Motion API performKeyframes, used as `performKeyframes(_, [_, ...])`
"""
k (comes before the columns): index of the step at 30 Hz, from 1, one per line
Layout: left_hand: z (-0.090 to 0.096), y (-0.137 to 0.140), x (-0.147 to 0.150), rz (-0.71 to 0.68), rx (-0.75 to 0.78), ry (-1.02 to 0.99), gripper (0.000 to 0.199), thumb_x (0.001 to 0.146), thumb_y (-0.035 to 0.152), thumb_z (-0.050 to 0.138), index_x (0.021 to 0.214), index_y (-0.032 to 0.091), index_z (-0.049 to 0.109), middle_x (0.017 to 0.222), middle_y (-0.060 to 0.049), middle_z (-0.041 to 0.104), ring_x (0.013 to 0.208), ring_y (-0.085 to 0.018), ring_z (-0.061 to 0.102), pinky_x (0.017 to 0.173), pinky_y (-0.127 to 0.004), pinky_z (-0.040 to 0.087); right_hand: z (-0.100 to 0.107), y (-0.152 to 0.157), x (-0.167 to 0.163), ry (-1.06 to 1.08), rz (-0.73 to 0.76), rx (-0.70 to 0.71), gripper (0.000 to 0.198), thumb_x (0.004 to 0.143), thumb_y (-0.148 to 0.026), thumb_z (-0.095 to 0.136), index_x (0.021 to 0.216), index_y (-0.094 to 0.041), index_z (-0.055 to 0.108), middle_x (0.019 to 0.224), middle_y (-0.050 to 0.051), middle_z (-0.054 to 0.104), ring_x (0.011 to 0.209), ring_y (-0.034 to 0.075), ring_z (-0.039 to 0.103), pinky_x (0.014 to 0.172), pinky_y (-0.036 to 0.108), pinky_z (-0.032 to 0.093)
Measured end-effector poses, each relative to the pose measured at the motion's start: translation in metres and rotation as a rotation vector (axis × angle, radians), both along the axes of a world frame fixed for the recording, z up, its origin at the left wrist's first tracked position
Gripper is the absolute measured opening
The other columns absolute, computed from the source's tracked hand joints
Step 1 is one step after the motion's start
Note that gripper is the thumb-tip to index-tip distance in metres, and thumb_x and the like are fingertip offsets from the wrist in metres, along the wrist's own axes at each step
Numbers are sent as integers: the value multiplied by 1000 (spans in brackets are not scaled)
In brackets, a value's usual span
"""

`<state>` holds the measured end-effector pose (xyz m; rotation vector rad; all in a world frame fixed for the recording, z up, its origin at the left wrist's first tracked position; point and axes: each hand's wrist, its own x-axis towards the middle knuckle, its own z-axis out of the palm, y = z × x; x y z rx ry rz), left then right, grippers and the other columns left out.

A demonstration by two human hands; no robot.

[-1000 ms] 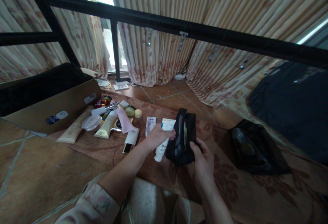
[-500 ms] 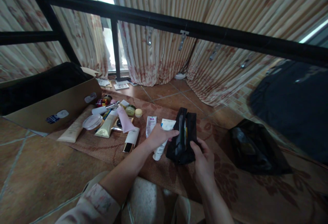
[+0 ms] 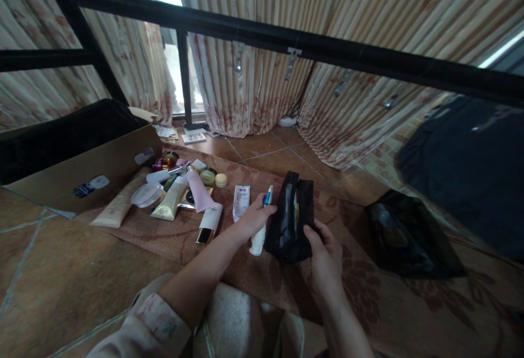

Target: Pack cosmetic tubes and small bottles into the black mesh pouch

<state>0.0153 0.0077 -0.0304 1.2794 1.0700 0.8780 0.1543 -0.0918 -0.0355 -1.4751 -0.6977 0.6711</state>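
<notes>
A white squeeze tube [image 3: 258, 240] with a blue marking is gripped in my left hand [image 3: 254, 219], turned edge-on just left of a black pouch [image 3: 282, 227]. The pouch lies unzipped on the mat, with something yellowish and white showing in its opening. On the pouch's right side my right hand [image 3: 326, 249] is closed, thumb on top and fingers around the edge. Left of my left hand lies a small white tube with purple print [image 3: 242, 201]. A white-and-gold tube [image 3: 210, 222] and a pink tube [image 3: 200, 190] lie further left.
Several cosmetics crowd the brown mat [image 3: 155, 243] at left, including a round clear-lidded jar [image 3: 147, 195] and a beige tube [image 3: 121, 203]. A cardboard box [image 3: 102, 167] stands behind them. At right sits a black plastic bag [image 3: 409, 238]. A black metal rail [image 3: 262, 28] crosses above.
The white tube in my left hand has rotated from showing its flat printed face to edge-on. My right hand and the pouch have stayed in place.
</notes>
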Motion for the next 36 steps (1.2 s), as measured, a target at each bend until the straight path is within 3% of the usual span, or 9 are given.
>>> performKeyframes(4, [-1,1,1,17,-9,-92,33,84,45,54,106,21,64,112,-5,67,113,-23,56,97,-29,38,2,0,-1,22,6,-2,42,72,-42,69,106,-18,69,97,6,73,86,22,66,77,33,50])
performKeyframes(7, [0,0,1,54,7,-102,34,85,45,53,107,21,66,121,-6,66,121,-24,52,103,-30,35,3,0,-1,40,10,7,39,72,-42,70,104,-19,69,95,4,74,85,21,66,76,32,50])
performKeyframes(26, [-3,-2,3,-54,7,-147,42,84,32,52,124,19,60,121,-6,66,114,-23,56,100,-35,39,0,1,0,0,-10,-9,42,71,-43,69,105,-17,70,97,6,73,88,22,66,78,34,50])
performKeyframes(36, [4,0,3,-24,25,-98,37,80,26,52,113,18,66,114,-5,69,109,-24,58,98,-33,40,1,1,0,10,1,-13,40,71,-42,69,103,-18,70,95,5,73,86,22,66,77,32,50])
